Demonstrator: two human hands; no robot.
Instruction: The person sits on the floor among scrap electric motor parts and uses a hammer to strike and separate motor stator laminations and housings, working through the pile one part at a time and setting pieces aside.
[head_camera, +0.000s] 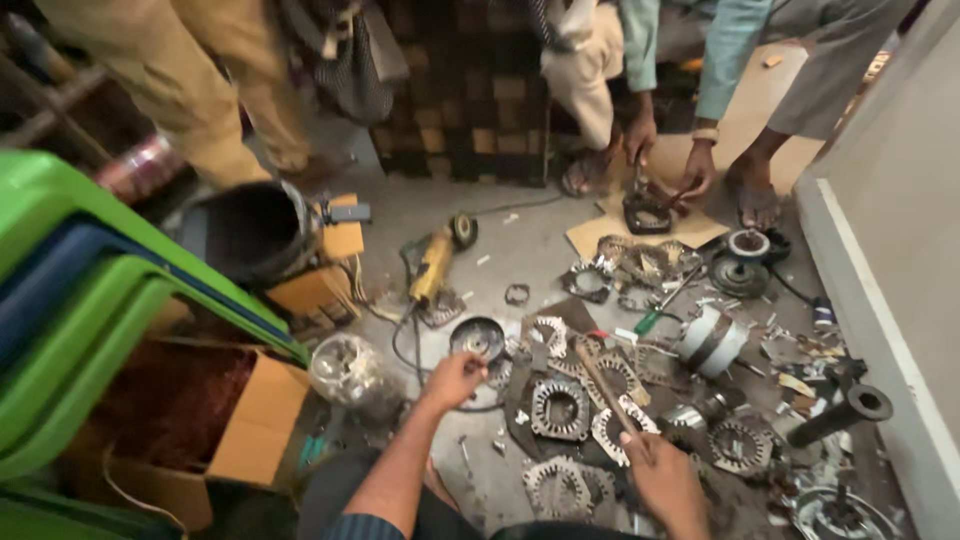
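My left hand (452, 380) reaches forward to a round metal disc-shaped motor part (478, 337) on the concrete floor, fingers curled on its near edge. In my right hand (662, 478) is a long wooden-handled tool (603, 388), which points away from me over a cluster of ring-shaped motor stators (560, 407). Several more stators and metal covers lie around both hands.
A yellow angle grinder (432, 262) lies ahead. A cardboard box (255, 420) and stacked green plastic chairs (80, 300) stand left. Another person's hands (665, 150) work on a part on cardboard ahead. A white wall (890, 230) runs on the right. A black pipe (840, 412) lies right.
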